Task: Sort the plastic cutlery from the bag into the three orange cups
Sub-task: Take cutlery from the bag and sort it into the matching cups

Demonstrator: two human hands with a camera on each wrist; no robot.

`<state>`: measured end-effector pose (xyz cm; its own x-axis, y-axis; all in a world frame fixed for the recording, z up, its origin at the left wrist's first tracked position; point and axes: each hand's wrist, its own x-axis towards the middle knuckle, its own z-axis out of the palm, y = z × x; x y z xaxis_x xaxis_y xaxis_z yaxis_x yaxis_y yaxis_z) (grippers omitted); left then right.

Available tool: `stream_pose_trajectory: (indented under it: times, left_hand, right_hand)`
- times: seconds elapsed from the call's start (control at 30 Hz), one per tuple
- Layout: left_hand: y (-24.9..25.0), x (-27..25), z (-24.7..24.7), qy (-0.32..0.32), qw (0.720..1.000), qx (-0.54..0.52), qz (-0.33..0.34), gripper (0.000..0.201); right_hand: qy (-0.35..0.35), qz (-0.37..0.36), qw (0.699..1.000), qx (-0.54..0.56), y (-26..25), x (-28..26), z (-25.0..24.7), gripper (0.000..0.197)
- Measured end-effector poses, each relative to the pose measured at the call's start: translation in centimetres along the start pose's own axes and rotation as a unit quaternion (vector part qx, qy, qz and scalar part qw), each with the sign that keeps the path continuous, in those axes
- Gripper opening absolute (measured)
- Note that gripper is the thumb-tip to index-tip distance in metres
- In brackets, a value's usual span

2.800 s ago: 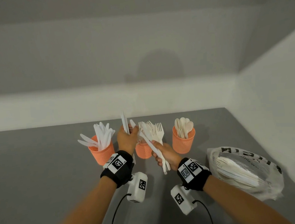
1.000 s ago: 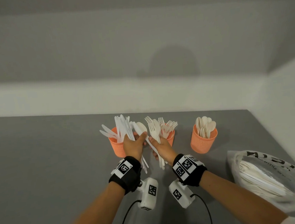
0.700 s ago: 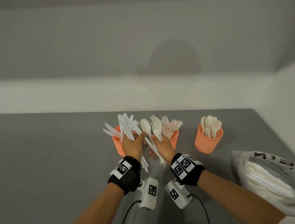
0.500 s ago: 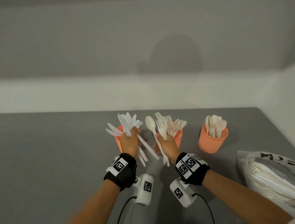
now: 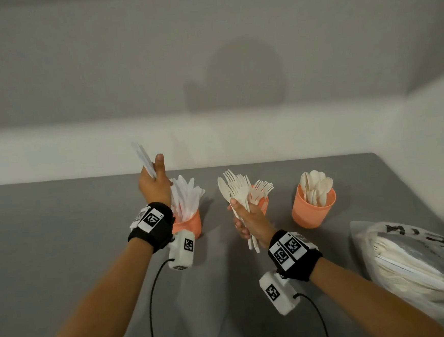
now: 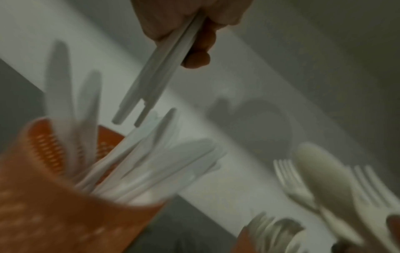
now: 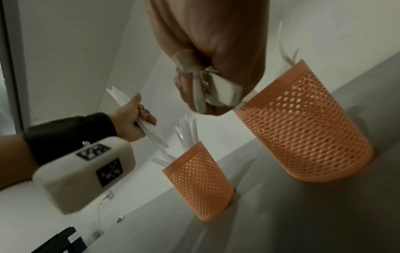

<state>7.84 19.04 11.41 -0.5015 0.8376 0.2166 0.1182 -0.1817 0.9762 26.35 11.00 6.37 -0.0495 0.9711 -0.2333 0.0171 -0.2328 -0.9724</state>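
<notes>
Knives (image 5: 143, 158) in left hand (image 5: 154, 185), above knife cup (image 5: 188, 223)

The left hand (image 6: 188, 22) fills the top of the blurred frame, its fingers (image 6: 195, 59) curled round a couple of white knives (image 6: 151, 80) whose handle ends slant down and to the left, hanging just above the orange cup (image 6: 54, 214) at lower left. That mesh-walled cup is packed with more white knives (image 6: 155, 164), blades fanning up and to the right. At lower right a cream spoon (image 6: 322, 174) and forks (image 6: 290, 181) stand close together, with the rim of a second orange cup (image 6: 244, 239) below them. A strip of grey bench (image 6: 184, 231) shows between the cups; a pale wall (image 6: 303, 68) carries a rounded shadow.
</notes>
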Motion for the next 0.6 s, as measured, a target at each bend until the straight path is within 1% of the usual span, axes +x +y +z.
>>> stream_pose_trajectory:
  times: [0.07,0.13,0.17,0.2,0.27,0.33,0.4,0.5,0.57,0.6]
  left_hand:
    - [-1.7,-0.7,0.0,-0.032,0.999,0.026,0.000,0.032]
    - [-2.9,-1.5,-0.1,-0.064,0.996,0.055,0.007,0.019]
    - [-3.3,-1.9,-0.1,-0.075,0.995,0.069,0.006,0.017]
    - [-3.6,-2.0,-0.1,-0.079,0.993,0.087,0.007,0.020]
    - [-3.8,-2.1,-0.2,-0.087,0.986,0.135,0.037,0.023]
    - [-3.9,-2.0,-0.3,-0.114,0.973,0.183,0.086,0.020]
    - [-4.2,-1.8,-0.5,-0.143,0.950,0.238,0.140,0.019]
    - [-4.4,-1.6,-0.8,-0.162,0.898,0.334,0.237,0.014]
    - [-4.5,-1.3,-1.0,-0.159,0.866,0.389,0.271,0.010]
    - [-4.5,-1.1,-1.1,-0.161,0.850,0.420,0.274,0.013]
  right_hand:
    - [-0.007,0.003,1.000,0.007,-0.1,0.0,-0.2,0.026]
    - [-0.012,0.004,1.000,0.010,-0.2,-0.1,-0.3,0.026]
    - [-0.014,0.005,1.000,0.012,-0.2,-0.1,-0.3,0.026]
    - [-0.017,0.007,1.000,0.014,-0.3,-0.1,-0.4,0.026]
    - [-0.019,0.013,1.000,0.014,-0.5,-0.2,-0.3,0.025]
    - [-0.022,0.017,1.000,0.008,-0.6,-0.4,-0.3,0.023]
    - [-0.026,0.012,1.000,0.009,-0.7,-0.5,-0.2,0.019]
    - [-0.030,-0.003,0.999,0.018,-0.8,-0.8,-0.1,0.012]
    - [-0.030,-0.007,0.999,0.022,-0.8,-0.8,-0.2,0.009]
    - [-0.028,-0.006,0.999,0.024,-0.7,-0.8,-0.2,0.011]
